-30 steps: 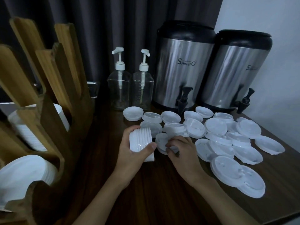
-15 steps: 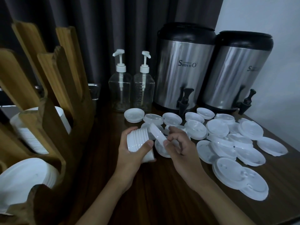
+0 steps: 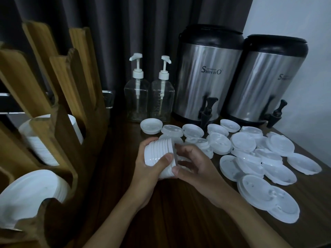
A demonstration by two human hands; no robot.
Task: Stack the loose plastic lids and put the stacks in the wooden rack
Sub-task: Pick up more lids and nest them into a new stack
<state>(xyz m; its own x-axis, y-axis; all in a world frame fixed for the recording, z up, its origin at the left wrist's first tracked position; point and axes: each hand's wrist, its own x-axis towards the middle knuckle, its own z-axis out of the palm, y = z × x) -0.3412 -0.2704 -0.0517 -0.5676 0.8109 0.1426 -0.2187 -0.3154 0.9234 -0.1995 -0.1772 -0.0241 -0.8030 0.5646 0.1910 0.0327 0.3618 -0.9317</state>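
My left hand (image 3: pixel 146 170) grips a sideways stack of small white lids (image 3: pixel 158 153) just above the dark wooden table (image 3: pixel 179 221). My right hand (image 3: pixel 192 162) presses one more lid against the stack's right end, thumb and fingers curled round its rim. Several loose white lids (image 3: pixel 241 140) lie scattered over the table to the right, small ones at the back and larger ones (image 3: pixel 265 196) nearer me. The wooden rack (image 3: pixel 59 133) stands at the left and holds a stack of lids (image 3: pixel 41 140) in its middle slot and a stack of bigger lids (image 3: pixel 30 196) in the front slot.
Two clear pump bottles (image 3: pixel 137 97) stand at the back of the table. Beside them are two steel drink dispensers (image 3: pixel 207 76) with black taps that overhang the rear lids. The table's right edge (image 3: pixel 315 158) runs close to the outer lids.
My right hand picked a small lid from the pile, lifted it and brought it left onto the end of the stack. My left hand tilted the stack slightly toward it.
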